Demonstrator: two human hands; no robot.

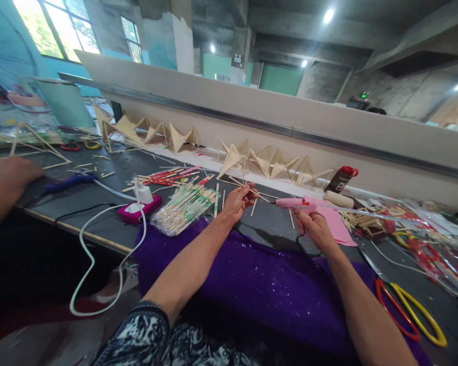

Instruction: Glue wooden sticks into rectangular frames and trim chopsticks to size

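My left hand (236,204) is closed on thin wooden sticks (262,197) joined into a small frame, held just above the dark table. My right hand (316,229) is wrapped round the handle of a pink glue gun (298,203). Its nozzle points left, close to the end of one stick; whether they touch I cannot tell. A clear glue stick (361,210) runs out of the gun's back. Behind my hands stands a row of twisted wooden-stick structures (232,158). A few loose sticks (292,219) lie between my hands.
Plastic-wrapped chopsticks (189,206) lie left of my arm, near a magenta power strip (139,211) with a white cable. A co-worker's hand (13,175) and a blue glue gun (70,183) are further left. Scissors (399,310), a dark bottle (340,179) and pink paper (338,226) lie right.
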